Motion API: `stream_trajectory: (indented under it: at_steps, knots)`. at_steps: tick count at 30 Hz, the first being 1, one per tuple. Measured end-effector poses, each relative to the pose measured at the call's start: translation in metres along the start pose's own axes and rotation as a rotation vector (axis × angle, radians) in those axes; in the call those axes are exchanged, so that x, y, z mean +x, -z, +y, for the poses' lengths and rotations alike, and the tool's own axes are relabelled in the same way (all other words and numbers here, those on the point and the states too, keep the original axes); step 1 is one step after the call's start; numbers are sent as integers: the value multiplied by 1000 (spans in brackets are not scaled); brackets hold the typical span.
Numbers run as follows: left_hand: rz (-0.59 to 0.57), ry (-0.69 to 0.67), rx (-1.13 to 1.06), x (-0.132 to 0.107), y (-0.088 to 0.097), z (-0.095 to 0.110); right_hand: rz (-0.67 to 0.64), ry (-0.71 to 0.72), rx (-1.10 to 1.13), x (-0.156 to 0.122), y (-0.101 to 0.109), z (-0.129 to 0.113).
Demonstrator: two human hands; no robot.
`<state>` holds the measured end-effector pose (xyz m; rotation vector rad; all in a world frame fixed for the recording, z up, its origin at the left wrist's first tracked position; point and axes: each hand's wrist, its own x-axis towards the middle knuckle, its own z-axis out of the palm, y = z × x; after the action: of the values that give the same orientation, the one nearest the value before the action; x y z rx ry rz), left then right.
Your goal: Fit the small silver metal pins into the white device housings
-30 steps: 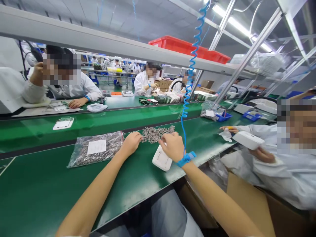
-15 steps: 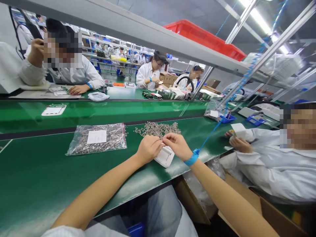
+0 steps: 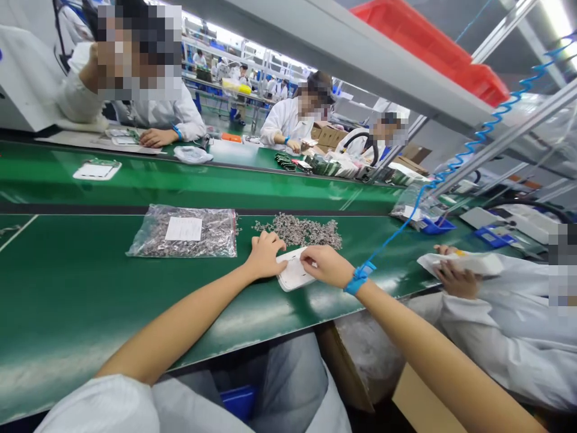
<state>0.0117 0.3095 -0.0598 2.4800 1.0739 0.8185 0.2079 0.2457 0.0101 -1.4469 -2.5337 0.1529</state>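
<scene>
A white plastic housing (image 3: 295, 273) lies on the green bench in front of me. My left hand (image 3: 265, 255) is at its left edge, fingers apart, with the thumb touching the rim and the fingertips near a heap of small metal parts (image 3: 311, 231). Over the housing's right half, my right hand (image 3: 328, 266) has its fingers pinched together and pointing down at the inner face. Whatever sits between those fingertips is hidden or too small to name. A blue wrist strap (image 3: 359, 278) with a cord circles my right wrist.
Left of the heap lies a clear bag of metal parts (image 3: 205, 231) with a white label. Beyond runs a green conveyor belt (image 3: 216, 186) carrying a white panel (image 3: 97, 170). A co-worker's hands (image 3: 460, 276) hold a white item at right. A shelf (image 3: 342, 66) crosses overhead.
My hands have parted from a fingertip-to-fingertip touch. The left has opened toward the heap; the right has come down over the housing. The camera view has shifted, and the housing looks turned.
</scene>
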Motion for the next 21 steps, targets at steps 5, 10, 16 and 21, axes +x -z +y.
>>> stream_trajectory:
  at_steps: [5,10,16,21]
  knots:
    - [11,39,-128,5,4,-14,2,31,-69,26,-11,-2]
    - [11,60,-187,7,1,-17,2,60,-190,34,-20,-3]
    - [9,54,-197,8,-1,-19,-19,89,-266,31,-23,-1]
    - [-5,60,-174,9,-1,-17,-67,19,-272,35,-25,-2]
